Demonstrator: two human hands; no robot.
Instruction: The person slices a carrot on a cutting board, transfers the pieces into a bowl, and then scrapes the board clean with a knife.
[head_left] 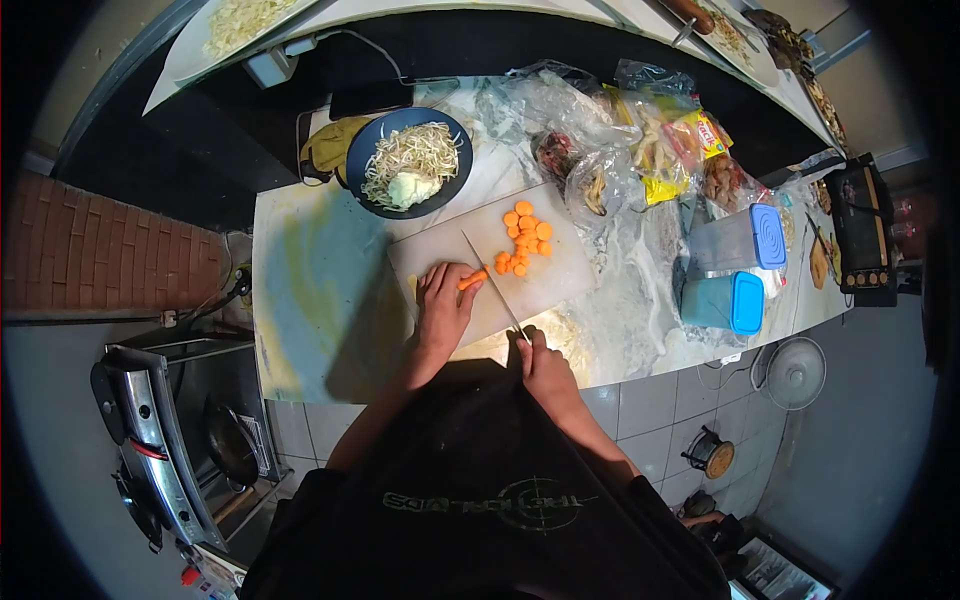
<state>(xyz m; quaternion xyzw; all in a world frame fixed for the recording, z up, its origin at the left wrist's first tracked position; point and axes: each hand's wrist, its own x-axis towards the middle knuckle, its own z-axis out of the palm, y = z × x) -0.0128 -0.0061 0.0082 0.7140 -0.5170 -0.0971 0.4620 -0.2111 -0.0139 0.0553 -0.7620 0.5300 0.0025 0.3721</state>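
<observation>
Right at the board [560,275], gripping the carrot [472,281] with the left hand [441,300], fingers bunched narrow around the orange stub! Low over the board's left half, with the cut end toward the knife [489,283]. Closed firmly on the knife handle with the right hand [547,368], down at the near edge of the board. Pointing the blade away and slightly left, slantwise, right up at the carrot's end; impossible to tell from here whether biting in or just alongside.

And over to the right of the blade, on the same board: a loose scatter of carrot slices [527,235], bigger rounds toward the back, smaller ones bunched nearer the knife. Lying at an angle, that board, flat on the marbled counter [330,300].

Up behind, to the left: a dark pan [366,190], heaped with sprouts [430,148], with a pale lump [412,188] at the near side. Just beside the pan, farther left, a crumpled olive cloth or pouch [335,148]; too hard to tell which.

Across to the right, beyond the board: a jumble of clear bags [600,185], with a yellow packet [700,135] among them. Closer in on that side, two tubs [712,302], both lying with blue lids facing right, one behind the other.
</observation>
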